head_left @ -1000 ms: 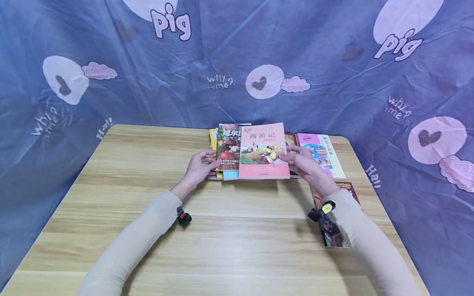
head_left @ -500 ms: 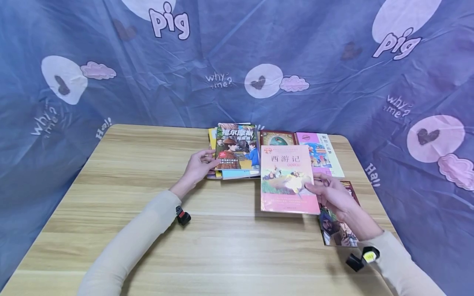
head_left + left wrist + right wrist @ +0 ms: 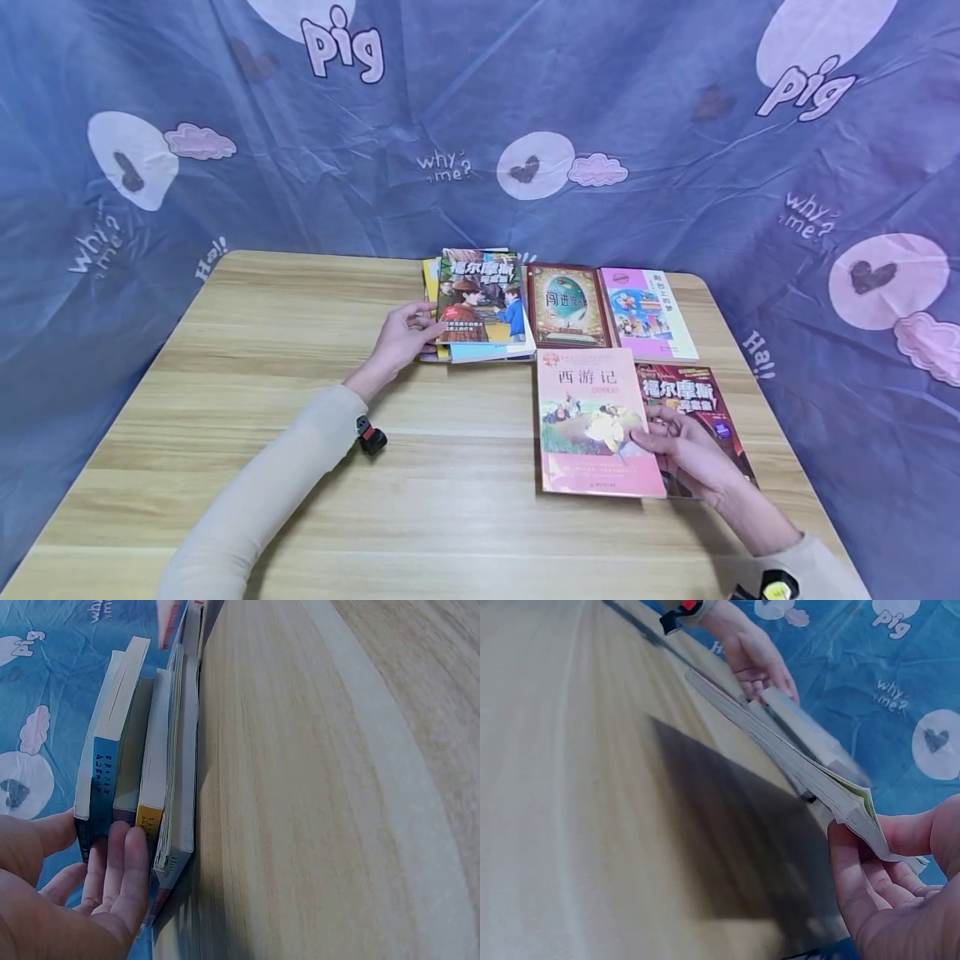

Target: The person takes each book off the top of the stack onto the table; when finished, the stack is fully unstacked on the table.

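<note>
My right hand (image 3: 693, 454) pinches a pink paperback book (image 3: 592, 421) by its right edge, thumb on the cover and fingers beneath. In the right wrist view this paperback (image 3: 787, 759) is raised over its shadow on the table. At the back of the table, my left hand (image 3: 408, 337) holds the left side of a stack of books (image 3: 483, 304), thumb at the top book. The left wrist view shows its fingers (image 3: 115, 859) against the spines in the stack (image 3: 105, 761). A comic-style cover with two figures lies uppermost there.
A brown book with an ornate border (image 3: 568, 308) lies right of the stack, then a pink-and-cream book (image 3: 648, 312). A dark red book (image 3: 716, 417) lies nearer the front, partly covered by the right hand and pink paperback. A blue printed cloth (image 3: 322, 167) hangs behind the table.
My right hand has carried the pink paperback off the stack, rightward and toward the front, uncovering the comic-style cover and the brown book. The left hand has stayed at the stack.
</note>
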`<state>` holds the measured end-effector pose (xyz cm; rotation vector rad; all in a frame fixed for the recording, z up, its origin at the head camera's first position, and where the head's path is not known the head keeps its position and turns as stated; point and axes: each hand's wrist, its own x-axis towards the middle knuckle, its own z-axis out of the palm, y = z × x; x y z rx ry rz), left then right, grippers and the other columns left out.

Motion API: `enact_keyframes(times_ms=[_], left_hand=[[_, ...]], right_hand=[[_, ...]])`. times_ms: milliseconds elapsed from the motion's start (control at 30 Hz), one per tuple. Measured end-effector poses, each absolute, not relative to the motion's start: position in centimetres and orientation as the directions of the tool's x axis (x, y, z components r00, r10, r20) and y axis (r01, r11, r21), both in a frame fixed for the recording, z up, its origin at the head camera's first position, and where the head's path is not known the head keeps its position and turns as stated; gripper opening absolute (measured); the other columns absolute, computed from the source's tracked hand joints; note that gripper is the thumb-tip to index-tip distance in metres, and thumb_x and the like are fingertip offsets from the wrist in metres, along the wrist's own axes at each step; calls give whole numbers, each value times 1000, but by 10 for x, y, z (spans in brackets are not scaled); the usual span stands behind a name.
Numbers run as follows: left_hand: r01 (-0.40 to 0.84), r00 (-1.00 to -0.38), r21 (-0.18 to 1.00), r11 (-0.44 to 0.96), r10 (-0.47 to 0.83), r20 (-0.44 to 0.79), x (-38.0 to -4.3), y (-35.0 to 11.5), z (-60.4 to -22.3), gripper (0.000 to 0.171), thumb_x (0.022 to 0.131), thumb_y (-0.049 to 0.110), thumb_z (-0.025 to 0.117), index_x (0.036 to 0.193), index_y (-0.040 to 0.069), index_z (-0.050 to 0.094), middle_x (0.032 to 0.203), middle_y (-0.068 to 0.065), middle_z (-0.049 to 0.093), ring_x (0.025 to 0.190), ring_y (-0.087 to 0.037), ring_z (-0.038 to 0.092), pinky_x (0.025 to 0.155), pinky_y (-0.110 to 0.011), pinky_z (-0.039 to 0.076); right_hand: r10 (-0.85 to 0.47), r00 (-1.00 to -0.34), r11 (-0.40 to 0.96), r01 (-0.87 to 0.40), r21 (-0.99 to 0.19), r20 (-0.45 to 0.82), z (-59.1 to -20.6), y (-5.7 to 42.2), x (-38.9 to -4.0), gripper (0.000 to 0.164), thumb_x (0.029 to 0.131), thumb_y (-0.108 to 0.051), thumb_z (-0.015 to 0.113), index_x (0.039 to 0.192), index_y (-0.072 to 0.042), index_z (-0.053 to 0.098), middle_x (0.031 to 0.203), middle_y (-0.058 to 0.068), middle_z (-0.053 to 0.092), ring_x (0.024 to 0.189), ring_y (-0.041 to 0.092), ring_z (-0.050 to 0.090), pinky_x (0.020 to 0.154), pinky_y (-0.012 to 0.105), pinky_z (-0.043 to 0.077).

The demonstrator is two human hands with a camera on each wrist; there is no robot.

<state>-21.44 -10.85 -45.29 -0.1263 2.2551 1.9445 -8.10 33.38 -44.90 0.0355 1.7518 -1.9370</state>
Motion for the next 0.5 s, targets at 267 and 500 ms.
enact_keyframes(times_ms=[267, 500], left_hand=[[-171, -983, 975, 139, 44, -178, -212, -108, -450, 52, 99, 14, 75, 148, 6, 58, 110, -11, 69, 69, -10, 70, 72, -31, 71], [-165, -984, 974, 152, 38, -173, -210, -107, -449, 50, 100, 13, 74, 147, 7, 59, 110, -11, 69, 72, -10, 71, 71, -31, 71]], right_hand=[[-302, -848, 57, 440, -896, -436, -461, 331, -74, 26, 104, -3, 62, 120, -19, 50, 102, -8, 76, 92, 8, 73, 79, 28, 68], [-229, -862, 176, 421, -890, -453, -456, 325, -73, 36, 102, -8, 67, 129, -7, 44, 100, -10, 73, 92, 8, 71, 80, 30, 68]])
